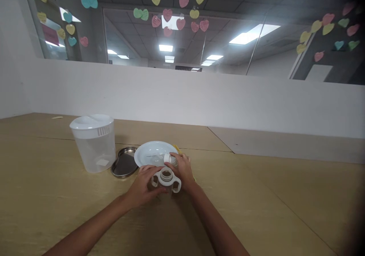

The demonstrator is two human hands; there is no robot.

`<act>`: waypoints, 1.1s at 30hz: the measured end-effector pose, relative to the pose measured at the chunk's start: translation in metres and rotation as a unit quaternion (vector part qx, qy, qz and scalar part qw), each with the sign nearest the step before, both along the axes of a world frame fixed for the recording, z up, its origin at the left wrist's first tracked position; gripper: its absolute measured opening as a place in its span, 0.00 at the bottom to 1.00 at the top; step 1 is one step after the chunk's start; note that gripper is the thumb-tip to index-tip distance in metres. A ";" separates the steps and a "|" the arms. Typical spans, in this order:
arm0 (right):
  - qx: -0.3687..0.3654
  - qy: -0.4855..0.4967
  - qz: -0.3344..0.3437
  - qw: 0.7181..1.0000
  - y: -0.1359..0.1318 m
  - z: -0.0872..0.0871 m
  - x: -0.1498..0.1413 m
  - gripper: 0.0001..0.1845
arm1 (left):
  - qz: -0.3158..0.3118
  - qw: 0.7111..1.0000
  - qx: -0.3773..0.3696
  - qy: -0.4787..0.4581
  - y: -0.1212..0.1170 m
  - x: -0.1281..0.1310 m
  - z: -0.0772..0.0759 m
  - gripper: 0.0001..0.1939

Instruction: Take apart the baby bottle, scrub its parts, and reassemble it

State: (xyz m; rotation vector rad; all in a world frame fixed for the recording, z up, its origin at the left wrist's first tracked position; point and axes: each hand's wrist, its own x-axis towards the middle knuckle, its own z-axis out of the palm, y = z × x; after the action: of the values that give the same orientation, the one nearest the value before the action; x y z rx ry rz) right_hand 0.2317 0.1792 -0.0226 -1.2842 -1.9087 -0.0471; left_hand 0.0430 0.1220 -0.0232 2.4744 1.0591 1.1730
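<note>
A baby bottle (166, 174) with two white side handles stands upright on the table, its threaded mouth uncovered. My left hand (143, 185) is closed around the bottle's left side. Over the near right rim of a white bowl (141, 149), my right hand (182, 168) grips a small white cap (167, 158). Something clear shows at the cap's left, too small to make out. A thin yellow stick (177, 149) sticks up behind my right fingers; its lower part is hidden.
Left of the bowl lies a kidney-shaped metal tray (125, 163). Farther left stands a translucent plastic bucket (95, 149) with a white upper band. Behind the wooden table (245, 203) is a white wall (171, 96) below a window with heart-shaped notes.
</note>
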 end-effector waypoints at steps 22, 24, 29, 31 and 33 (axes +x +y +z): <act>-0.027 -0.025 -0.106 0.994 -0.010 0.008 -0.005 0.16 | -0.005 1.000 0.005 0.003 0.002 -0.002 -0.003 0.29; -0.023 -0.022 -0.106 0.994 -0.009 0.006 -0.004 0.17 | -0.004 1.000 0.004 0.001 0.002 -0.002 -0.003 0.29; 0.002 -0.013 -0.094 0.996 -0.004 -0.001 -0.003 0.17 | -0.004 1.000 -0.001 0.004 0.002 -0.002 -0.004 0.29; 0.005 -0.006 -0.093 0.996 -0.002 -0.003 -0.003 0.17 | -0.001 1.000 0.001 0.002 0.002 -0.002 -0.004 0.29; 0.013 -0.001 -0.093 0.996 -0.002 -0.004 -0.003 0.17 | 0.002 1.000 0.005 0.001 0.002 -0.002 -0.003 0.29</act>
State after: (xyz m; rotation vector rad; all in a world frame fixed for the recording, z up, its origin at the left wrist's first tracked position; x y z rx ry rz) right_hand 0.2291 0.1770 -0.0265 -1.4408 -1.7803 -0.1676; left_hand 0.0411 0.1241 -0.0267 2.4830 1.0611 1.1784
